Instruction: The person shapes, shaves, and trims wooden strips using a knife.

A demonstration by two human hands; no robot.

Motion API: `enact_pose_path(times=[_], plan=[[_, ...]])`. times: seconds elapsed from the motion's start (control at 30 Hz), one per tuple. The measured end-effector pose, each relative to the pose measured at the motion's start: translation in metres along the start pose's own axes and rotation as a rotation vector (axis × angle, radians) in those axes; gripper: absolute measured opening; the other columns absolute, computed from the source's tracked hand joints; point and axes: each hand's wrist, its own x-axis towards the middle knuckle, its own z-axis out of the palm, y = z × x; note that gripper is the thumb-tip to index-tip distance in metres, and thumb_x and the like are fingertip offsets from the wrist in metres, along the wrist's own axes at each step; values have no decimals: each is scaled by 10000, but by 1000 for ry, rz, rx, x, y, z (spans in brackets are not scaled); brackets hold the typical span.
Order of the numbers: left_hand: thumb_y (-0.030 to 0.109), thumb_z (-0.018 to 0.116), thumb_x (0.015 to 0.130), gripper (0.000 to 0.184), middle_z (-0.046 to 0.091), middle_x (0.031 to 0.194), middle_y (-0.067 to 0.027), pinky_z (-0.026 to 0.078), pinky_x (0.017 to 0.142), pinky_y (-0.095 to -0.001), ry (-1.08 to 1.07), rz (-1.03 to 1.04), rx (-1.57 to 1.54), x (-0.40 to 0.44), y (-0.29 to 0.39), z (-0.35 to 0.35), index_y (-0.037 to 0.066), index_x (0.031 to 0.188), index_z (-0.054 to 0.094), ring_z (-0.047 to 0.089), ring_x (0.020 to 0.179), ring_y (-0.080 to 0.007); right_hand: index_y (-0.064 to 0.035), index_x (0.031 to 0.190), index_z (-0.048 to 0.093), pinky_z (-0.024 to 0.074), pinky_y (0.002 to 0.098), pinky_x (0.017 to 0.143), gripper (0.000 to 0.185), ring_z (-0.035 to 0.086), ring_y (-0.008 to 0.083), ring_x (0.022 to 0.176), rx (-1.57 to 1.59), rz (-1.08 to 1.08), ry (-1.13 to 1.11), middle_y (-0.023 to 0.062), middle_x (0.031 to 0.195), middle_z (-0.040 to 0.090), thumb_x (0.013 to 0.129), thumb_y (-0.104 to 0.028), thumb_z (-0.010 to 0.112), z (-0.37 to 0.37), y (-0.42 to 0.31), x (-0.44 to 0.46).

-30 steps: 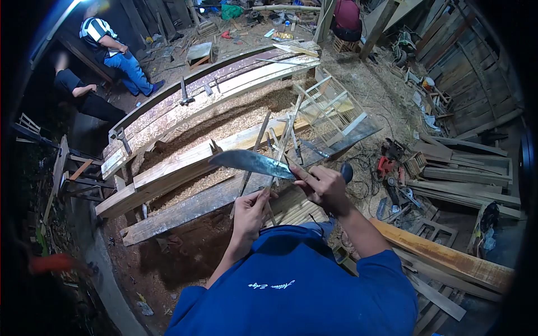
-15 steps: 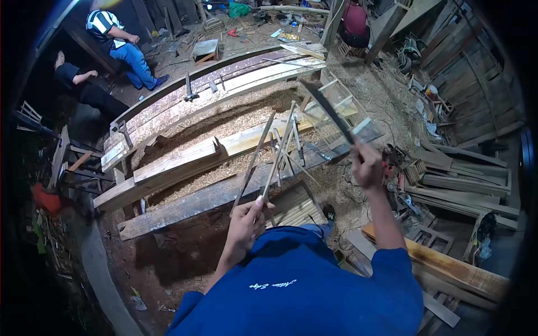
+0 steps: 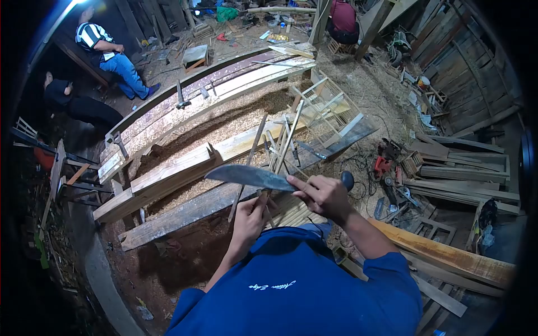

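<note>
A machete [image 3: 246, 176] lies crosswise in front of me, its broad dark blade pointing left and its rounded handle end showing past my right hand [image 3: 325, 197]. The fingers of that hand are closed around it near the base of the blade. Just below the blade, my left hand [image 3: 250, 218] pinches a thin wooden stick, mostly hidden by the fingers and the blade. Beside it a long dark wooden strip [image 3: 249, 157] slants up across the bench; I cannot tell whether the hand touches it. Several thin sticks [image 3: 290, 134] lean in a bundle just beyond the blade.
A plank bench [image 3: 174, 215] with wood shavings [image 3: 193, 134] stretches ahead, with a hammer [image 3: 180, 95] on its far side. A slatted wooden frame [image 3: 330, 109] rests at its right end. Stacked timber [image 3: 471, 179] and a red power tool [image 3: 383, 166] lie right. Other people [image 3: 120, 59] sit farther back.
My right hand has come down and left, bringing the machete from raised and pointing away to lying across just above my left hand. The view has shifted slightly.
</note>
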Motion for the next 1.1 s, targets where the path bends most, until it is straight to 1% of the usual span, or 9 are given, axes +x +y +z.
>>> enact_pose_path(times=[0.17,0.27,0.37,0.6,0.63,0.7,0.83,0.97,1.1], plan=[[306,530,1112,466,442,550,70,236,466,-254,49,23,37,0,6,4,-17,823,699,345,503,-13,-249,1418,651,526,334,509,528,614,179,595,-99,46,63,30,723,616,901,-226,753,4,17,3],[327,538,1107,482,423,512,75,218,428,-245,57,53,112,-20,-10,-10,-7,792,685,334,450,-15,-207,1414,652,553,362,509,511,635,222,564,-153,305,253,57,756,691,915,-112,711,8,93,1],[326,542,1105,484,427,514,73,210,430,-247,84,70,56,-23,-2,-13,-12,788,684,335,453,-12,-177,1396,664,559,385,523,449,653,255,573,-257,355,84,61,734,685,950,-132,687,-13,96,-3],[294,541,1105,429,409,536,83,205,427,-240,115,90,34,0,-14,-13,-22,852,680,318,452,-5,-72,1280,722,520,436,555,299,693,323,647,-30,486,324,150,795,709,1036,-216,626,21,69,-7],[292,540,1105,429,410,535,82,206,428,-238,133,99,67,3,-13,-15,-23,848,677,326,453,-7,-55,1268,724,518,436,554,297,687,320,633,0,489,437,145,790,710,1044,-216,616,25,74,-7],[284,534,1107,405,426,528,66,233,415,-229,143,55,54,7,-12,-15,-11,869,677,342,437,-19,-52,1280,720,525,411,557,307,679,295,617,-24,483,394,129,783,714,1005,-175,656,23,63,-17],[266,536,1103,297,528,605,9,304,403,-219,20,-23,-41,18,-24,-11,13,1019,666,402,429,-48,-161,1359,694,530,374,562,468,658,241,629,126,196,162,73,749,672,895,-134,746,21,15,-17],[253,536,1103,261,582,681,-20,334,404,-215,-107,-28,-162,12,-1,1,22,1181,628,448,445,-60,-187,1398,667,499,392,550,502,613,244,616,176,173,103,53,696,568,904,-198,755,37,-3,-24],[240,531,1106,260,564,660,-18,336,395,-220,-62,-45,-161,10,4,6,20,1216,614,432,427,-59,-193,1424,645,491,391,556,517,601,246,629,188,149,92,59,709,547,918,-222,748,40,-8,-25]])
